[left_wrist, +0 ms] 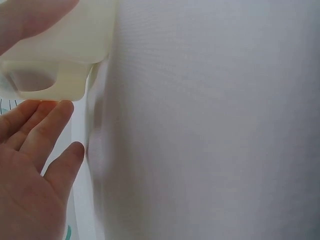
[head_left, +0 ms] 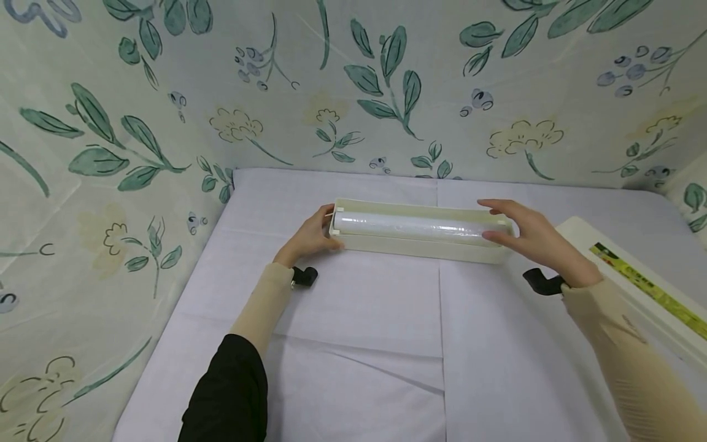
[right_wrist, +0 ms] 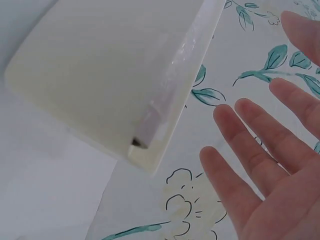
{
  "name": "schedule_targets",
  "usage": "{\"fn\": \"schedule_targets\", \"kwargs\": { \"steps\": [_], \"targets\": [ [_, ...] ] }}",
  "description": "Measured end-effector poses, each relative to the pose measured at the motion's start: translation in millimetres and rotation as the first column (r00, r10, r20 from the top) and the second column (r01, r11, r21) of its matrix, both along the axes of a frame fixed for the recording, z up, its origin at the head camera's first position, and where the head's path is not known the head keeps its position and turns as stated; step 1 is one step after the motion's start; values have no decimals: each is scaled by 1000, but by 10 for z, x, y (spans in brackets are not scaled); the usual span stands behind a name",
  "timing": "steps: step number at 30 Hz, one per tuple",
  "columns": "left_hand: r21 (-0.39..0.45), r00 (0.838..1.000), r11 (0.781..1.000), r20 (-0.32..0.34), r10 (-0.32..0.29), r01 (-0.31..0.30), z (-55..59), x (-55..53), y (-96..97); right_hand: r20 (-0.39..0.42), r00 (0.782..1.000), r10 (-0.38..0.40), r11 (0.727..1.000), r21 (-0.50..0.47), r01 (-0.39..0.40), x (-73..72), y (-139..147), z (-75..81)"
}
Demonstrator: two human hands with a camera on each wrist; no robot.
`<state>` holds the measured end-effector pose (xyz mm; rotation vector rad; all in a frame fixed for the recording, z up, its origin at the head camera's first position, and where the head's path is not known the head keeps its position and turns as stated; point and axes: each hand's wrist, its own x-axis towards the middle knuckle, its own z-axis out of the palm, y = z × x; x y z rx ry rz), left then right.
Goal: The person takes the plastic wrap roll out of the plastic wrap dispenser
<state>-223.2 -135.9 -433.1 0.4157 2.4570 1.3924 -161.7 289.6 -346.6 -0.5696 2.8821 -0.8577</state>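
A long cream cling film box (head_left: 420,247) lies on the white cloth with its top off. Inside it is a shiny roll of cling film (head_left: 414,224). My left hand (head_left: 312,238) holds the box's left end, thumb at the front and fingers behind. In the left wrist view, fingertips (left_wrist: 66,106) meet the edge of the cream box end (left_wrist: 55,45). Over the right end of the box is my right hand (head_left: 527,236), thumb and fingers spread. The right wrist view has its fingers (right_wrist: 250,145) extended and apart from the box (right_wrist: 95,65).
A long cream lid (head_left: 580,236) with a yellow-green label strip (head_left: 652,288) lies to the right, partly behind the right forearm. White cloth (head_left: 359,319) with fold lines covers the table. Curtains (head_left: 331,80) with a leaf and flower print hang behind and at the left.
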Motion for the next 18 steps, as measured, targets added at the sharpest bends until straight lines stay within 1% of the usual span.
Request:
{"fn": "schedule_targets", "kwargs": {
  "steps": [8,15,18],
  "targets": [
    [4,1000,1000,-6,1,-1,-4,-1,-9,5,997,72,997,-37,-72,-65,-222,-28],
    [-14,1000,1000,-14,5,-6,-14,-6,-10,7,992,124,992,-30,-123,-143,-407,-46],
    [-16,1000,1000,-9,8,-8,-15,-10,-3,-9,990,144,989,-35,-144,-174,-458,-45]
  ]
}}
